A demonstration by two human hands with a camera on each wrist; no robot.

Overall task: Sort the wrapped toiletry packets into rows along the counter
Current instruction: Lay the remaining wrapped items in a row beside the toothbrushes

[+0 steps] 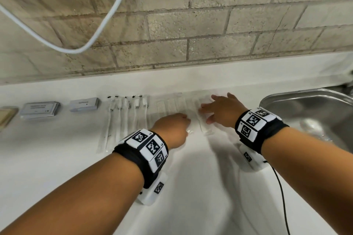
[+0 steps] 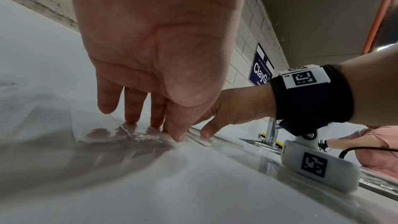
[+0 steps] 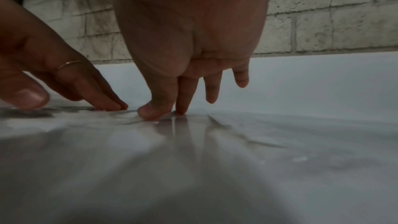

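While our left hand (image 1: 172,127) and right hand (image 1: 222,109) press spread, straight fingertips (image 2: 131,122) on clear packets (image 1: 204,124) mid-tabletop (image 1: 191,177), wrapped toothbrushes (image 1: 124,120) lie in a row left of them.

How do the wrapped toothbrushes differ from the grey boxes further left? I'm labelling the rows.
The wrapped toothbrushes are long, thin and white in clear sleeves, lying side by side and running toward the wall; the grey boxes are short, flat and opaque, set apart from each other. The toothbrushes lie nearer the left hand than the boxes do. Both rest flat on the white counter.
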